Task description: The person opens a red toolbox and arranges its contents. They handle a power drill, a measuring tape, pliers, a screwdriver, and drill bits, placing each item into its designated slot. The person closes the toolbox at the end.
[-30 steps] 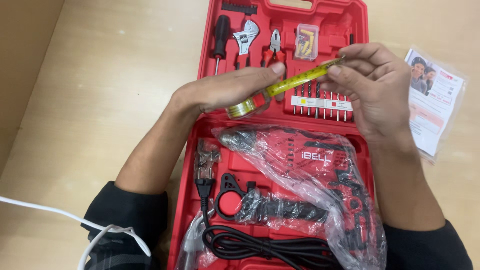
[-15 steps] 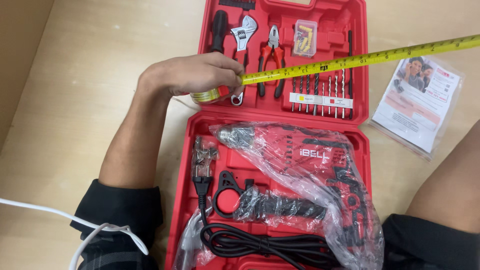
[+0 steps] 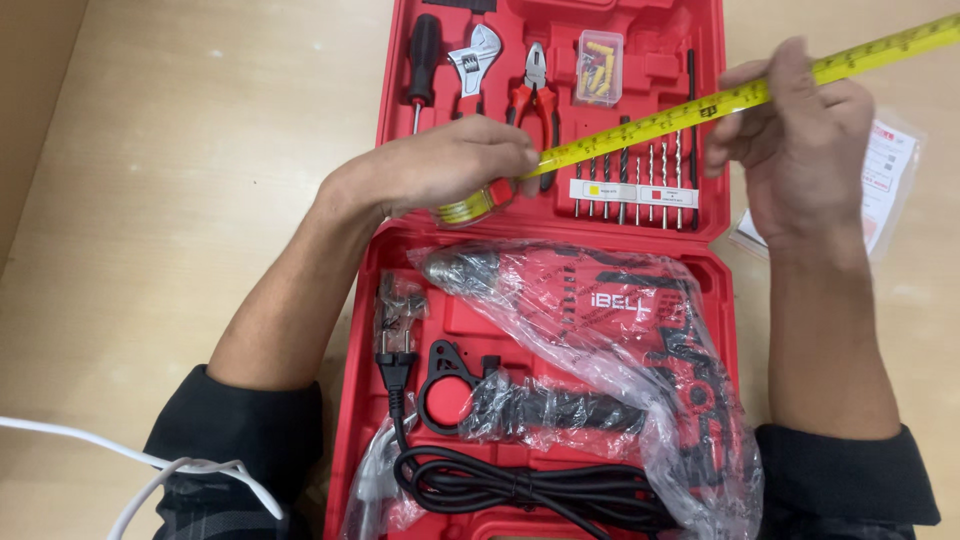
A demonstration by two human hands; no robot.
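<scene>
Near edge: bagged drill [image 3: 600,330] in the red case [image 3: 400,270]. Above it, left hand [image 3: 450,165] grips the tape measure housing [image 3: 470,205]. Yellow tape [image 3: 650,122] runs up-right; right hand [image 3: 800,150] pinches it. Screwdriver [image 3: 423,60] and pliers [image 3: 533,95] lie beyond.

Left hand [image 3: 450,165], right hand [image 3: 800,150]: bare, no rings, no watch, no gloves. Forearms bare. Dark, near-black sleeves pushed up to elbows, fabric bunched in folds at near edge, left and right.
</scene>
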